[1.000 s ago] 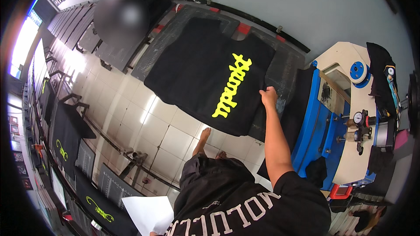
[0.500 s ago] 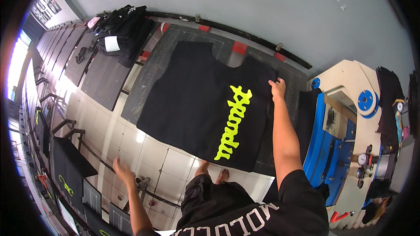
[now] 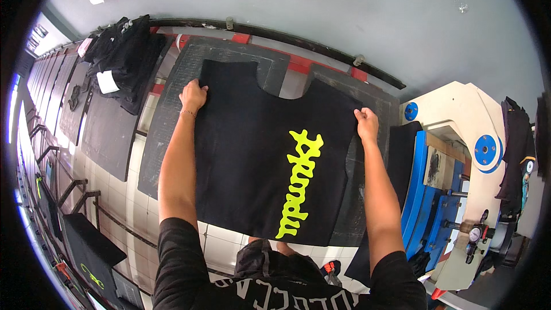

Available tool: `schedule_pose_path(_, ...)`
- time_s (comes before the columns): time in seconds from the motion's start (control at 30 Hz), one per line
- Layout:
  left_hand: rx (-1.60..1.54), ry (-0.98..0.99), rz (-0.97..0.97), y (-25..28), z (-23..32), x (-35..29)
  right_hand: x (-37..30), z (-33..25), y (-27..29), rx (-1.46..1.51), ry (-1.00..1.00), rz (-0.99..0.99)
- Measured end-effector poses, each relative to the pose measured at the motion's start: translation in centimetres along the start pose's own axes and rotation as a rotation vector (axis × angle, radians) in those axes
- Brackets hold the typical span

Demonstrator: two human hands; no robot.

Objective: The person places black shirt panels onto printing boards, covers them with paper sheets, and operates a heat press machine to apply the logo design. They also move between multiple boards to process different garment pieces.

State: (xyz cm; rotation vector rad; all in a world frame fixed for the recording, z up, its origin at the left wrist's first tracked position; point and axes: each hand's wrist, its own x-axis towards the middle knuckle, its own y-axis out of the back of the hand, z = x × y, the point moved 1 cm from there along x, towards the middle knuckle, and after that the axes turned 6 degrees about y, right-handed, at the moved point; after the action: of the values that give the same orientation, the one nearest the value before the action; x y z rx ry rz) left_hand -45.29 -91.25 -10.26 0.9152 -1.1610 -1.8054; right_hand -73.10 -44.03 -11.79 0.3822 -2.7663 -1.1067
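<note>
A black shirt panel (image 3: 252, 132) with a scooped neckline lies spread in front of me, bright yellow-green lettering (image 3: 299, 183) running down its right half. Its near edge hangs over the front of dark grey boards (image 3: 166, 120), above the tiled floor. My left hand (image 3: 193, 96) pinches the panel's upper left edge at the shoulder. At the opposite shoulder, the fingers of my right hand (image 3: 366, 123) are closed on the edge. Between the two hands the cloth looks fairly flat.
Folded black garments (image 3: 123, 60) with a white paper on top are heaped at the far left. A blue and cream press machine (image 3: 425, 195) stands close on my right. Behind the boards a black rail (image 3: 275, 37) runs along the grey wall. More boards with black cloth (image 3: 86, 247) line the left.
My left hand has come up from the lower left, away from the cloth, and taken hold of the upper left edge. My right hand stays on the right edge.
</note>
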Motion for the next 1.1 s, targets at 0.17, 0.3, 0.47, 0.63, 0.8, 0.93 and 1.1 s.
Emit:
schedule_pose_path(0.17, -0.073, -0.060, 0.154, -1.3, 0.6, 1.8, 2.2, 0.0, -1.5, -0.156, 0.038, 0.114)
schedule_pose_path(0.3, -0.064, -0.126, 0.320, -0.8, 3.4, 0.1, 3.0, -0.8, -1.8, -0.167, -0.047, 0.220)
schedule_pose_path(0.47, -0.039, -0.450, 0.459, -2.0, 5.4, -11.6, -4.9, -5.4, -1.9, -0.169, 0.337, 0.342)
schedule_pose_path(0.63, -0.033, -0.497, 0.134, -3.6, 3.4, -31.1, -27.0, -7.2, 0.0, -0.305, 0.421, -0.102)
schedule_pose_path(0.8, 0.138, -0.192, 0.325, -3.6, -6.8, -35.6, -44.1, 0.6, 5.9, -0.449, 0.153, -0.342)
schedule_pose_path(0.93, 0.134, 0.300, 0.410, -3.0, -17.2, -35.2, -49.1, 0.8, 15.3, -0.175, 0.331, -0.499)
schedule_pose_path(1.1, -0.058, 0.413, 0.520, -4.7, -19.4, -36.2, -49.3, -2.5, 29.7, 0.352, 0.304, -0.551)
